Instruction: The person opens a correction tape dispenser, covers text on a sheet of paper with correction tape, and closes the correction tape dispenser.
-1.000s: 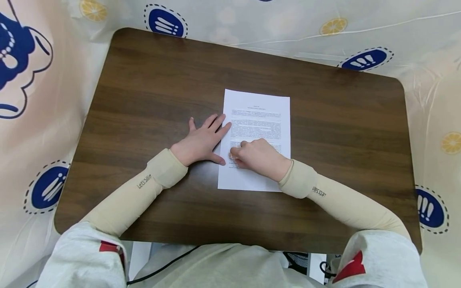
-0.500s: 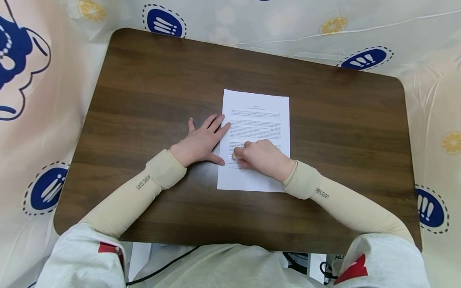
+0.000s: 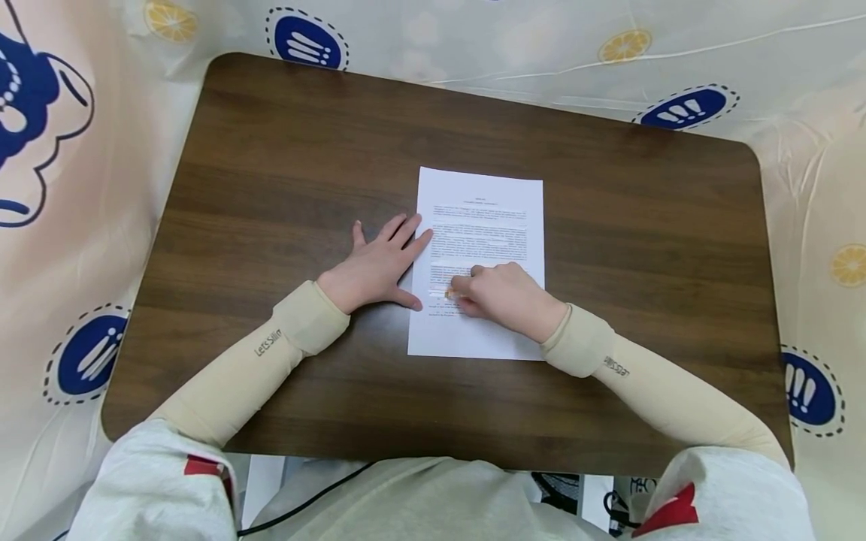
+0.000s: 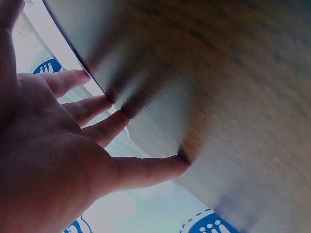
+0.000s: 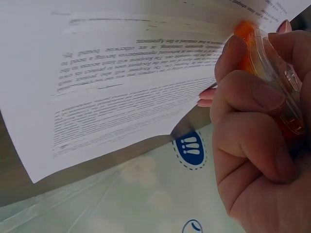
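A printed sheet of paper (image 3: 443, 336) lies on the dark wooden table, with white bands covering parts of its text. My left hand (image 3: 370, 272) is spread flat at the sheet's left edge, some fingertips on the paper and the rest on the wood. My right hand (image 3: 509, 297) grips a correction tape (image 5: 266, 57) with an orange and clear body. Its orange tip (image 5: 245, 30) is against the lower text lines. Curled fingers hide much of the dispenser in the right wrist view, and only a small bit of it shows in the head view.
The brown table (image 3: 304, 150) has rounded corners and spreads out on all sides of the sheet. A patterned plastic curtain (image 3: 514, 45) hangs around it. A black cable (image 3: 304, 502) runs below the front edge, near the person's body.
My right hand has slid a little to the right across the sheet with the correction tape. My left hand stays in place at the paper's edge.
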A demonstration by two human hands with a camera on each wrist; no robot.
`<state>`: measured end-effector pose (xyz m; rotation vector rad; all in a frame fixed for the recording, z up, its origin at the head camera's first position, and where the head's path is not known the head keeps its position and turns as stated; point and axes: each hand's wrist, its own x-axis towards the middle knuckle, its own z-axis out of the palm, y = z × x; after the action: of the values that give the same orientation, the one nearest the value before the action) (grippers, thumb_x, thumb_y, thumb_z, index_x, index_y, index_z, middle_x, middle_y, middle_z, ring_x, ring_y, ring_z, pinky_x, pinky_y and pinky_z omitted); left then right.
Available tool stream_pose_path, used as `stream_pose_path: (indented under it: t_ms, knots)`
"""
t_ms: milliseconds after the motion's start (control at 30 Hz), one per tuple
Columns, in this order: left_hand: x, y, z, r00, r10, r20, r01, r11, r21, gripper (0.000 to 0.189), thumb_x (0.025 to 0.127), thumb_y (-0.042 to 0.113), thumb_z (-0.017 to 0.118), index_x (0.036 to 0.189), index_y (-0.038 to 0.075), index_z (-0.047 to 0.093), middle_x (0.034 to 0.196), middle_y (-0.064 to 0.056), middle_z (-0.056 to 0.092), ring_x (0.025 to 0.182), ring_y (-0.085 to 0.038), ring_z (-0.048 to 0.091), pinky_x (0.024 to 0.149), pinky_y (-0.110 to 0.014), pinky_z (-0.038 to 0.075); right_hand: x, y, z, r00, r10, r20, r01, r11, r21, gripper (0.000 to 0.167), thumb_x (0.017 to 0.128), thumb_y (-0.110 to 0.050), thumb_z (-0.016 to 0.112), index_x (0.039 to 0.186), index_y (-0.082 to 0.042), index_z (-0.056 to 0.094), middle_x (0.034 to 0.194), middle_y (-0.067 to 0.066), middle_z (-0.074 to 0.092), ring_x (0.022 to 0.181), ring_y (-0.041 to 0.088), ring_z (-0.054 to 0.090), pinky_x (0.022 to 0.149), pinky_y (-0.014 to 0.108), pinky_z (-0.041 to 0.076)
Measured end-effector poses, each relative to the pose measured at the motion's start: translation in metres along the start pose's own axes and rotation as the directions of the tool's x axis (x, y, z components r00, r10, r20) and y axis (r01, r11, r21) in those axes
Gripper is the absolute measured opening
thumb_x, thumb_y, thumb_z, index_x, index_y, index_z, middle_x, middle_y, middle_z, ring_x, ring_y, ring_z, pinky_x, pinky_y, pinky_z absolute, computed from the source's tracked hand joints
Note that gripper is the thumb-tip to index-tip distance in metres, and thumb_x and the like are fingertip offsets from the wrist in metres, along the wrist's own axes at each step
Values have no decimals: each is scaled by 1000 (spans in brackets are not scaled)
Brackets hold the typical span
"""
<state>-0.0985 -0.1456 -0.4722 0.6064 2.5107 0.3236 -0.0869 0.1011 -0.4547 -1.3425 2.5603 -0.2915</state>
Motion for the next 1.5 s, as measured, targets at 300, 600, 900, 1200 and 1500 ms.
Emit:
stream_pose_path:
  t_ms: [300,600,900,1200,1500]
  knots:
    - [1,-1,1,1000,2,-2,-2,1000,-3,123,79,63,84,169,15,15,175,-14,2,160,-40,1,107,-87,6,-9,6,0,1000,19,-15,-19,999,30,6,98,-18,74,102,-13,74,71,2,62,49,15,47,47,30,41]
    - [1,-1,0,1000,0,-2,0,1000,-3,123,78,63,84,169,15,16,175,-13,2,160,-40,1,107,-87,6,-14,11,1,999,38,4,-38,999,37,9,98,-18,73,105,-13,74,73,2,62,51,16,51,47,31,43]
    - [0,-1,1,1000,8,-13,-8,1000,3,123,79,64,83,168,15,16,175,-13,2,160,-40,1,106,-88,7,-15,11,0,999,51,8,-51,998,45,7,97,-17,73,101,-11,72,70,1,59,52,16,50,48,31,42]
    - [0,0,3,1000,1,-10,-1,1000,5,123,79,65,83,169,16,15,176,-12,0,160,-38,0,107,-87,7,-17,11,3,998,64,5,-64,997,52,4,98,-15,71,98,-11,70,68,1,56,51,14,48,47,29,40]
    - [-2,1,-1,1000,-5,-1,5,1000,5,123,79,63,84,169,15,15,176,-12,0,160,-38,0,107,-87,6,-24,12,5,998,53,-33,-51,997,51,9,99,-20,71,101,-11,71,72,2,60,50,14,48,47,28,39]
